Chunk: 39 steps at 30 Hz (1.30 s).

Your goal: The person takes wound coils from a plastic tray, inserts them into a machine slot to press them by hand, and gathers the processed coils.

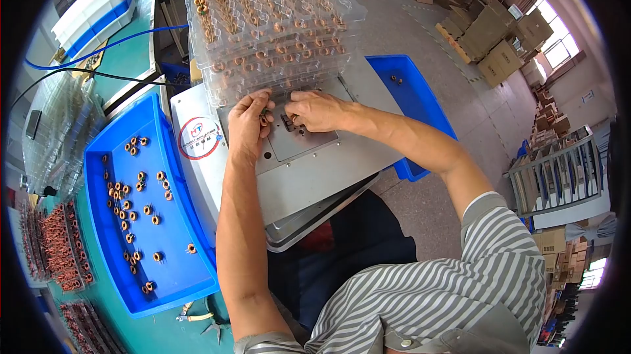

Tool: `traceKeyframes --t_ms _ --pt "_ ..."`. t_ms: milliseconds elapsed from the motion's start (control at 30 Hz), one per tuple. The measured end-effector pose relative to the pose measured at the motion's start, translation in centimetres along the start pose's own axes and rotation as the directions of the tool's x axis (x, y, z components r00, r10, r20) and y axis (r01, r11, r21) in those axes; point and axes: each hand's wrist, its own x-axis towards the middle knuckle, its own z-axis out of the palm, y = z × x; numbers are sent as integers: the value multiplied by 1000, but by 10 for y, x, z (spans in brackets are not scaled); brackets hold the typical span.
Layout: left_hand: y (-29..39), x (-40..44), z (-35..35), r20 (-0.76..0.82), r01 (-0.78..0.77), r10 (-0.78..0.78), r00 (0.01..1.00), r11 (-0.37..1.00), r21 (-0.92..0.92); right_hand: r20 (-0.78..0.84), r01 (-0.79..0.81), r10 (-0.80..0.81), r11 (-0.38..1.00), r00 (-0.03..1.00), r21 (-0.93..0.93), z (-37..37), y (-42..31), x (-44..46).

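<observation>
My left hand (247, 121) is closed in a pinch on a small copper-wound ring coil (264, 117), partly covered by the fingers. Beside it, my right hand (318, 111) has its fingers curled together over a small dark metal fixture (287, 122); anything between those fingertips is hidden. Both hands are above the metal top of a machine (299, 186). Right behind them rises a stack of clear plastic trays (279, 38) with rows of ring coils, some standing on the top tray.
A blue tray (172, 249) with many loose ring coils stands at the left. Another blue bin (420, 101) holds a few coils at the right. Pliers (211, 329) lie on the green bench. Blue and black cables (108, 48) cross at upper left. Cardboard boxes (486, 32) stand beyond.
</observation>
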Motion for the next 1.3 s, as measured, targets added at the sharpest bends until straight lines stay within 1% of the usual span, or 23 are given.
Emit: traceKeyframes --t_ms 333,400,467,533,600,633,667,700,733,767,800,833,900,933,967,1000,1033,1067,1100,1167,1200,1267,1300 --pt "2 -2 2 -8 21 -21 1000 1000 20 -76 42 -41 999 996 20 11 4 -3" --pt "0 -3 3 -14 12 -11 1000 999 49 -98 46 -45 999 994 12 11 2 -4" --pt "-2 -2 3 -35 -7 12 999 989 147 -116 47 -46 999 992 6 11 2 -5" --pt "-9 0 1 1 -50 51 999 978 200 -103 25 -26 1000 994 -6 9 4 -5" --pt "-16 0 5 80 -246 237 968 850 465 -73 17 -15 999 997 28 -9 -4 -8" --pt "-17 -3 7 86 -233 220 972 832 504 -77 24 -22 999 997 22 -24 -9 -10" --pt "-23 -2 6 130 -337 338 932 680 650 -59 -1 8 993 998 117 -52 -21 -13" --pt "-21 -5 11 180 -396 394 901 581 711 -35 -30 38 977 999 212 -76 -33 -12" --pt "-19 -8 15 234 -444 437 868 474 761 -151 33 -1 978 988 206 -95 -40 -7" --pt "-24 -6 15 275 -448 412 869 418 790 -266 93 -38 977 963 195 -114 -44 0" --pt "-25 -8 16 274 -448 412 869 419 790 -312 48 19 978 950 204 -134 -50 12" --pt "-24 -11 18 296 -433 379 877 353 829 -357 5 75 976 931 217 -148 -51 29" --pt "-20 -15 22 318 -392 293 902 243 887 -460 -8 97 981 882 193 -167 -35 79" --pt "-21 -16 23 316 -390 297 901 239 889 -472 -48 113 988 874 149 -174 -24 107" --pt "-22 -16 24 309 -366 285 908 175 914 -485 -87 127 991 865 105 -177 -13 134" --pt "-22 -17 25 301 -340 272 914 110 934 -489 -80 122 991 864 105 -179 -8 157" --pt "-21 -17 27 294 -321 239 925 82 943 -459 -185 198 980 866 74 -180 -4 177" --pt "-22 -16 26 291 -318 244 925 80 945 -431 -288 275 957 859 37 -180 -5 192" --pt "-25 -15 25 299 -328 266 916 69 942 -431 -283 271 958 861 37 -180 -9 203" --pt "-27 -12 23 310 -343 274 911 81 936 -393 -498 476 866 787 50 -179 -16 218" --pt "-28 -12 21 307 -340 277 911 82 937 -392 -495 472 868 790 47 -180 -18 223" --pt "-27 -12 20 315 -415 401 860 191 889 -337 -589 580 804 742 86 -182 -18 231" --pt "-25 -12 20 315 -416 403 859 193 889 -337 -589 579 804 742 84 -182 -17 235"
